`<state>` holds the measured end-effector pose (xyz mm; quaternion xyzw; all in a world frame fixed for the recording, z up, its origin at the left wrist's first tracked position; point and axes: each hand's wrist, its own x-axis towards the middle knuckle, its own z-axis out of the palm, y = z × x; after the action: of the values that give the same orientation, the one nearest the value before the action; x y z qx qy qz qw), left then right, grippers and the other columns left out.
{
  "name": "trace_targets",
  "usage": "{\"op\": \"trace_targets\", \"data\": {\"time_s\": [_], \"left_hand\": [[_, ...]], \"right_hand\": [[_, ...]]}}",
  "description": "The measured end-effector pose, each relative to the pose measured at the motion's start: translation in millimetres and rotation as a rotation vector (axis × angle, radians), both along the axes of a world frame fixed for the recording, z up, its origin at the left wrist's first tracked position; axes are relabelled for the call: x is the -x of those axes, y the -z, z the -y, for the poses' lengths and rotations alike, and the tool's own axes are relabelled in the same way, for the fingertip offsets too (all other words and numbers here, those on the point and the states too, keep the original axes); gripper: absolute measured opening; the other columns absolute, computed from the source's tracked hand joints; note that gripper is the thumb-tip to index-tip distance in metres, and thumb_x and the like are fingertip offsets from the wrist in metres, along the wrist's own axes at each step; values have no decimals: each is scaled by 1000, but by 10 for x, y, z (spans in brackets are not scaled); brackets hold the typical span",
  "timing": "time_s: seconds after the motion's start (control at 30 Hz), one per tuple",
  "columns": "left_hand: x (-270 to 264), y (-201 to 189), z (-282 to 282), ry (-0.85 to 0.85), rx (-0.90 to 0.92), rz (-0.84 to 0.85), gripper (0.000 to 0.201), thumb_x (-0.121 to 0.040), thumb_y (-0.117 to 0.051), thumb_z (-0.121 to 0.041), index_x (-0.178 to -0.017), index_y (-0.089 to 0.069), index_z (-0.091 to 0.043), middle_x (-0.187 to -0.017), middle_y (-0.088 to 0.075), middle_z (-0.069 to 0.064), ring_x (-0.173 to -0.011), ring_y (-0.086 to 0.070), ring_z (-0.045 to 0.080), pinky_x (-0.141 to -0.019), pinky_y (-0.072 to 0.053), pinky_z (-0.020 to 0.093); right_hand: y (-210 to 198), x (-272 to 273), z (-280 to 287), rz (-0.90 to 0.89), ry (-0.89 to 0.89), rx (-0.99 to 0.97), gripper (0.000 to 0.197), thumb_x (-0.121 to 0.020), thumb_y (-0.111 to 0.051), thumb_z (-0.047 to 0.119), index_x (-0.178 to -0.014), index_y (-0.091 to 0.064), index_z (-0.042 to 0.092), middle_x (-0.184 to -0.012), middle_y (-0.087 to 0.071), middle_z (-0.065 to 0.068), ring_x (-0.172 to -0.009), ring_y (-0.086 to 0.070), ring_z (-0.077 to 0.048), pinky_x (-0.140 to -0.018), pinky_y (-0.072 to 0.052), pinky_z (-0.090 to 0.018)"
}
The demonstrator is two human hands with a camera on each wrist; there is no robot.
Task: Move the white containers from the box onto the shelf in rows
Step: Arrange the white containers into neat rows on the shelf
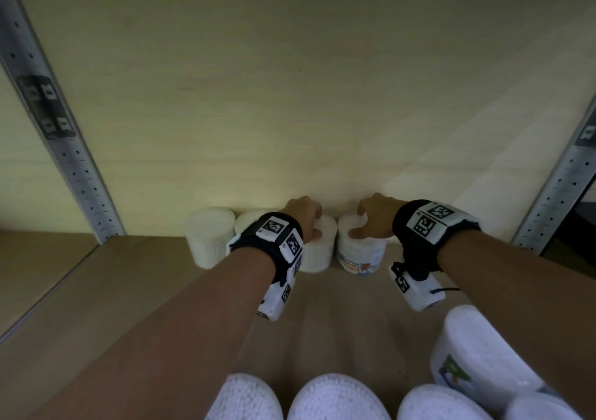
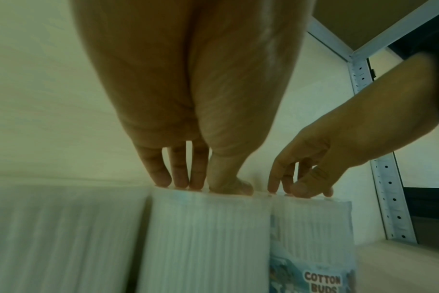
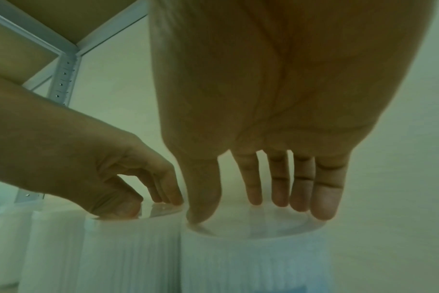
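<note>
A brown wooden shelf [image 1: 135, 290] runs back to a pale yellowish wall [image 1: 290, 81], with perforated grey metal posts at the left [image 1: 61, 149] and right [image 1: 558, 190].

Four white tubs stand upright in a row along the far edge against the wall, touching or just beside one another. From the left: the first tub [image 1: 209, 236], the second tub [image 1: 250, 223] partly hidden by the left wrist, the third tub [image 1: 316, 248], and the fourth tub [image 1: 362, 252], whose label reads "COTTON BUDS". Ribbed white contents show through their sides. More white tubs [image 1: 477, 352] crowd the near right and near edge; whatever they sit in is out of frame.

The left hand [image 1: 301, 215] sits over the third tub, fingertips [image 2: 179, 181] and thumb down on its lid rim in a loose, half-open grip. The right hand [image 1: 375, 215] does likewise on the fourth tub, fingers [image 3: 280, 196] nearly straight on the clear lid, thumb at the near rim. Whether either hand squeezes cannot be told.
</note>
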<state>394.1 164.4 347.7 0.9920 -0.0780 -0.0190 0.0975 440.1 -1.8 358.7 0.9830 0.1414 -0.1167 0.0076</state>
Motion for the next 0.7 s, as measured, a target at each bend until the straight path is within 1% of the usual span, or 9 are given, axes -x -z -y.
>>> {"op": "trace_targets", "data": {"time_s": [0.1, 0.23, 0.37, 0.53, 0.7], "left_hand": [[0, 2, 1, 0, 0, 0, 46, -91, -61, -21, -132, -49, -5, -137, -45, 15, -125, -47, 32, -100, -39, 35], [-4, 18, -5, -6, 0, -1, 45, -91, -61, -22, -132, -49, -7, -136, -44, 15, -125, -46, 32, -100, -39, 36], [-4, 25, -7, -9, 3, -13, 45, -92, -60, -22, -133, -48, -7, -137, -43, 15, -126, -44, 32, -101, -37, 37], [-8, 28, -18, -17, 18, -21, 46, -91, -61, -22, -133, -48, -8, -137, -43, 14, -127, -44, 32, -103, -38, 37], [-13, 13, -25, -5, 26, -50, 46, -92, -59, -19, -135, -47, -9, -140, -42, 13, -127, -46, 30, -103, -38, 35]], "right_hand": [[15, -6, -24, 12, -7, -15, 70, -85, -58, 54, -139, -44, 10, -143, -42, -13, -125, -48, -32, -105, -43, -41], [10, 9, -27, 4, -33, -20, 68, -87, -61, 43, -143, -39, 11, -147, -38, -12, -132, -43, -31, -109, -39, -40], [5, 8, -11, -10, -59, -25, 64, -87, -64, 35, -142, -40, 14, -148, -39, -9, -132, -43, -29, -109, -40, -39], [-13, 13, -7, 7, -80, -7, 65, -84, -68, 36, -140, -43, 16, -146, -42, -8, -131, -45, -28, -108, -40, -39], [-21, 8, -4, 23, -98, 9, 64, -81, -72, 37, -136, -47, 16, -142, -46, -8, -127, -48, -28, -106, -42, -40]]}}
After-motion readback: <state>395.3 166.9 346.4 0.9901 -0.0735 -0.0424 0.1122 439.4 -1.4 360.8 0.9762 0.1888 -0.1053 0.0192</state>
